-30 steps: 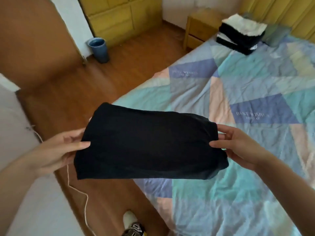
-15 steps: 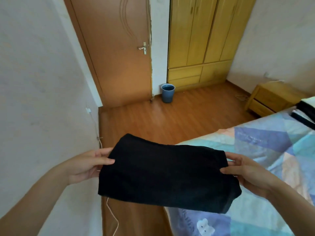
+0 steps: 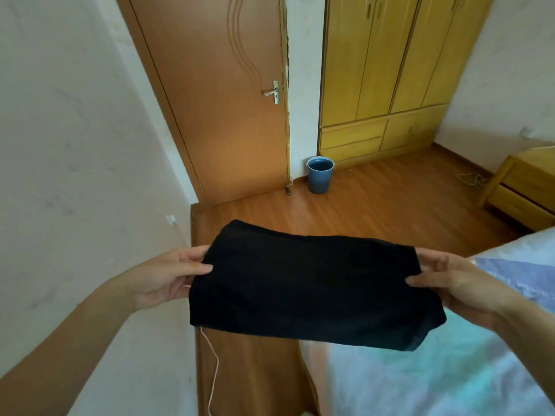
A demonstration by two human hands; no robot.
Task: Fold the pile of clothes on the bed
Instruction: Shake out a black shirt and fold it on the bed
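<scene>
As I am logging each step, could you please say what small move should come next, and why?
Probably swing the folded black garment right and lower it onto the bed: the left hand and right hand pinch its ends, holding it in the air, mostly over the floor.

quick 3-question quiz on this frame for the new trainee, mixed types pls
1. True or false: the folded black garment lies flat on the bed.
2. Which hand grips the garment? A) only the left hand B) only the right hand C) both, one at each end
3. Fill in: the blue bin stands on the floor between the door and the ____.

Key: 1 false, it is held up in the air over the bed's edge and the floor; 2 C; 3 wardrobe.
</scene>
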